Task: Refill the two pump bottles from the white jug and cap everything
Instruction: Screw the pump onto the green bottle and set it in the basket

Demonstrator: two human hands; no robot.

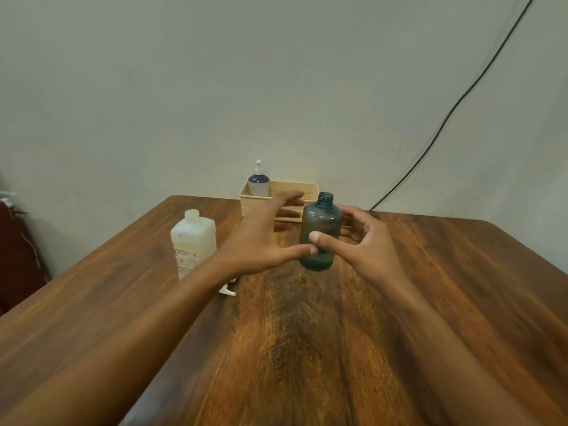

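Green bottle (320, 232) upright mid-surface (307, 348), neck open, pump off. Left hand (261, 238) and right hand (365, 241) cupped on either side, fingers (290, 196) spread wide, thumbs meeting across the front of the bottle; touching or just clear, impossible to tell, and no firm grip either way. White jug (193, 241) upright to the left, near the left forearm, cap apparently on. Small white part (227, 291), likely the removed pump, lying by that forearm, mostly hidden. Second pump bottle (258, 182) standing in the beige basket (278, 192) at the far edge, pump on.

Step in hand, by the look of it: readying the first bottle for filling. Next, probably: uncap the jug, steady the bottle, pour slowly into a narrow neck.
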